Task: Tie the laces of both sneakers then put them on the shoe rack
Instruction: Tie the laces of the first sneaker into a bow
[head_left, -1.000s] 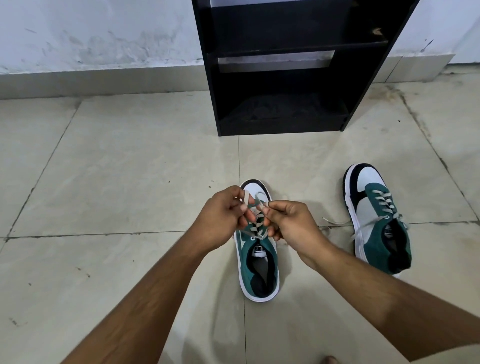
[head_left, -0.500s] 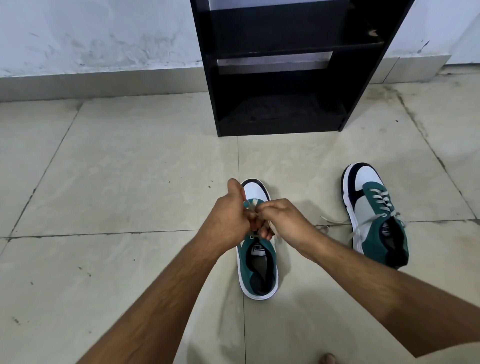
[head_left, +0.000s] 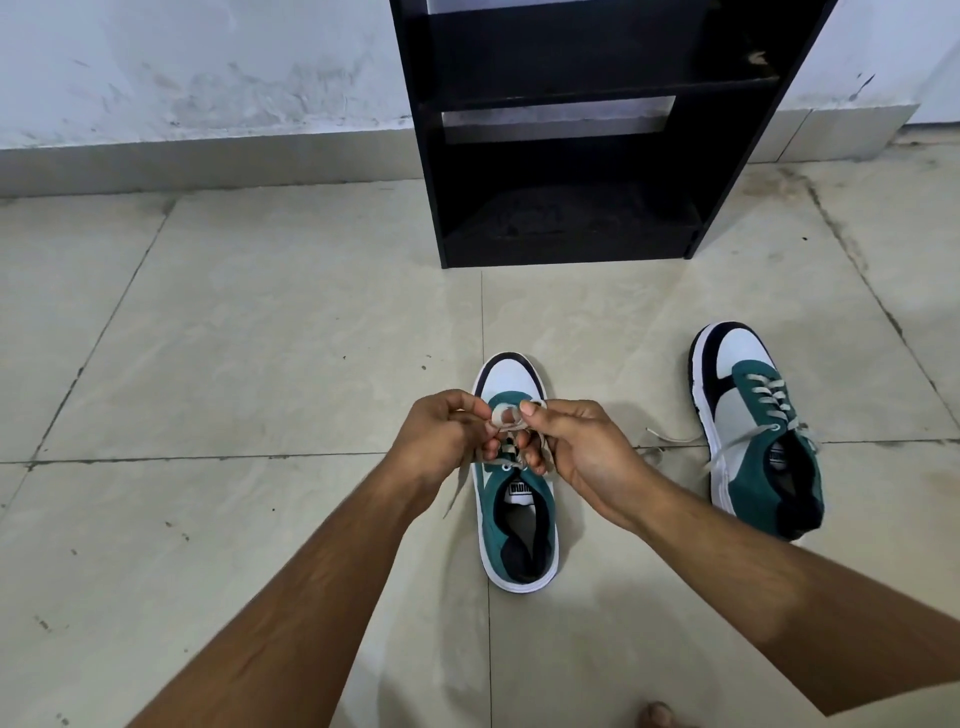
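near sneaker (head_left: 519, 525) on floor (head_left: 234, 364), centre of view, toe pointing toward shoe rack (head_left: 571, 156). both our hands over its lacing. left hand (head_left: 436, 441): fingers pinched on the laces (head_left: 506, 415), holding a small loop at the fingertips. right hand (head_left: 582, 447): thumb + forefinger clenched on same lace loop from the other side; hands nearly touching at the fingertips. one loose lace end hangs down on the left side of the shoe, below the left hand. knot state: can't tell, covered by fingers.

second sneaker (head_left: 758, 436) on floor to the right, well apart from the first, toe also toward rack, slightly angled. its laces untied, ends (head_left: 670, 439) trailing on floor on its left side.

rack: black, against wall (head_left: 208, 67), shelves w/o shoes. neither sneaker on it yet.
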